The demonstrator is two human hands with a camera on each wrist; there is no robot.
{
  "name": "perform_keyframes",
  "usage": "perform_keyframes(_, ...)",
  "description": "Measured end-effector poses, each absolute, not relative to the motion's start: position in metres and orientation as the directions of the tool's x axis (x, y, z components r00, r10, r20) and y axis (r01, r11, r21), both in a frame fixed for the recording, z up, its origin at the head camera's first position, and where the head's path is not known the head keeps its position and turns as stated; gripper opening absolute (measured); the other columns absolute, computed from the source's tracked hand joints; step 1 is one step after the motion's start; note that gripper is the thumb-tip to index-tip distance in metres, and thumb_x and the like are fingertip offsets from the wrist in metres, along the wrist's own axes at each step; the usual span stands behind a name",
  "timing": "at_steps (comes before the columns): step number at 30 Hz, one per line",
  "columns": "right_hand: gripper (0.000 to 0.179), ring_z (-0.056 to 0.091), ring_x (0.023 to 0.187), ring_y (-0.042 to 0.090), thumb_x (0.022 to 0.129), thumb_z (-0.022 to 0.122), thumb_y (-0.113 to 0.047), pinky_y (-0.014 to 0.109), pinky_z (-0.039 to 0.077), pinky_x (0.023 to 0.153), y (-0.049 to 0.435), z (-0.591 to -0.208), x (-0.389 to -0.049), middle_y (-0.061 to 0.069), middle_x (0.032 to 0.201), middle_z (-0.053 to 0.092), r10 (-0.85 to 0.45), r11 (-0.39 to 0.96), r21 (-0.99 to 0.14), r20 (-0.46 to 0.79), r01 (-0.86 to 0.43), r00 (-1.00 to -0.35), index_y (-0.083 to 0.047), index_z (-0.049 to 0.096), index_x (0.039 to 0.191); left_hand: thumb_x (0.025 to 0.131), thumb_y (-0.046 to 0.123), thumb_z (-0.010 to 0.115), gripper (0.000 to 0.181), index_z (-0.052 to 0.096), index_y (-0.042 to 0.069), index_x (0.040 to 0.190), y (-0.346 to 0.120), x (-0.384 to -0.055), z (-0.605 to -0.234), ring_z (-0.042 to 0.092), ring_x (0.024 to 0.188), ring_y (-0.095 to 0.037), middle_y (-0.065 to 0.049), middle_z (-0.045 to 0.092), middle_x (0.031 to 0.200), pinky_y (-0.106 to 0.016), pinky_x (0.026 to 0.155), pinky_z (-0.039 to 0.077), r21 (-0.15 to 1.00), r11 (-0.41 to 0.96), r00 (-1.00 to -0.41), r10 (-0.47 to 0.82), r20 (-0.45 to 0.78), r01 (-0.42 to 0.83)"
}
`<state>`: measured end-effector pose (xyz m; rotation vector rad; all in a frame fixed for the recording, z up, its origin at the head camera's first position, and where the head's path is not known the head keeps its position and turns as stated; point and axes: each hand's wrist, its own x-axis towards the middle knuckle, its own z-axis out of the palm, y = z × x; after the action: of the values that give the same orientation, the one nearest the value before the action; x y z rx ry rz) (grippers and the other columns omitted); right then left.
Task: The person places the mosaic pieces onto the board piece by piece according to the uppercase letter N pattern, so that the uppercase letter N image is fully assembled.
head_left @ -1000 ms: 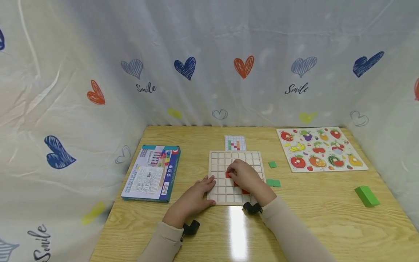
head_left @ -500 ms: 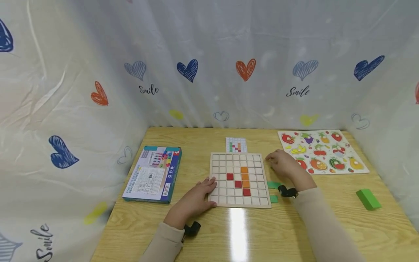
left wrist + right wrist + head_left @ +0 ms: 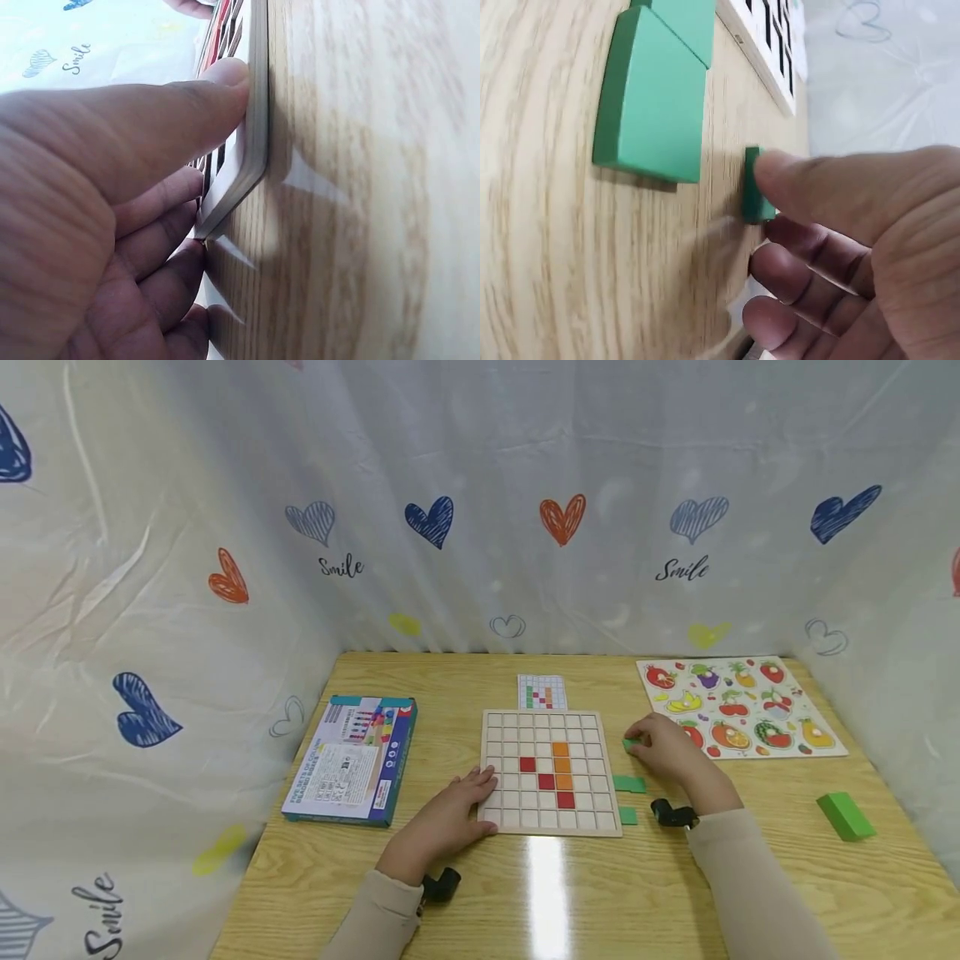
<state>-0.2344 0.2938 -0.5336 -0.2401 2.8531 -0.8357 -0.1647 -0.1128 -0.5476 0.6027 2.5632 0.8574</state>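
A wooden grid board [image 3: 510,802] lies in the middle of the table, with red squares [image 3: 528,764] and a column of orange squares [image 3: 561,766] in its cells. My left hand [image 3: 442,817] rests against the board's left edge, thumb at the near corner; the left wrist view shows the thumb [image 3: 214,90] over the rim. To the right of the board, my right hand [image 3: 672,756] pinches a green square tile [image 3: 751,187] between thumb and fingers, close to the tabletop. Other green tiles [image 3: 628,784] lie nearer me beside the board, two of them touching.
A card with a coloured grid pattern [image 3: 541,686] lies behind the board. On the left is a flat blue box [image 3: 348,760]. A fruit puzzle board [image 3: 738,706] occupies the back right, and a green block [image 3: 845,816] sits at the right.
My right hand has left the grid board, uncovering red and orange squares, and moved right to take hold of a green square tile. The left hand stays at the board's edge.
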Motion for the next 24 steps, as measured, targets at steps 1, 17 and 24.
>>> perform_keyframes(1, 0.013, 0.058, 0.088, 0.024, 0.103, 0.074, -0.012, 0.039, 0.051, 0.075, 0.293, -0.534, -0.234, 0.017, 0.11, 0.066, -0.189, 0.83, -0.55, -0.118, -0.094, -0.975, -0.001, 0.075, 0.111, 0.101, 0.028, 0.08, 0.074, 0.049, 0.01, 0.165, -0.113, -0.165, -0.548, 0.025, 0.169, -0.027, 0.0, 0.035, 0.178, -0.057, 0.138, 0.021, 0.632, 0.724, -0.84, 0.501, -0.209, 0.275)
perform_keyframes(17, 0.005, 0.063, 0.092, 0.025, 0.105, 0.073, -0.012, 0.037, 0.056, 0.081, 0.194, -0.515, -0.243, 0.009, 0.106, 0.075, -0.183, 0.716, -0.687, -0.019, -0.12, -0.983, -0.008, 0.073, 0.108, 0.102, 0.029, 0.079, 0.073, 0.048, 0.011, 0.166, -0.114, -0.165, -0.549, 0.025, 0.169, -0.027, 0.001, 0.034, 0.179, -0.056, 0.139, 0.02, 0.643, 0.714, -0.839, 0.505, -0.201, 0.276)
perform_keyframes(24, 0.006, 0.064, 0.091, 0.02, 0.106, 0.072, -0.015, 0.036, 0.057, 0.084, 0.135, -0.532, -0.259, 0.003, 0.102, 0.076, -0.299, 0.698, -0.689, -0.03, -0.197, -0.954, -0.01, 0.074, 0.103, 0.101, 0.028, 0.08, 0.072, 0.05, 0.011, 0.165, -0.114, -0.165, -0.547, 0.025, 0.169, -0.025, 0.003, 0.034, 0.179, -0.055, 0.139, 0.019, 0.641, 0.722, -0.841, 0.496, -0.218, 0.26)
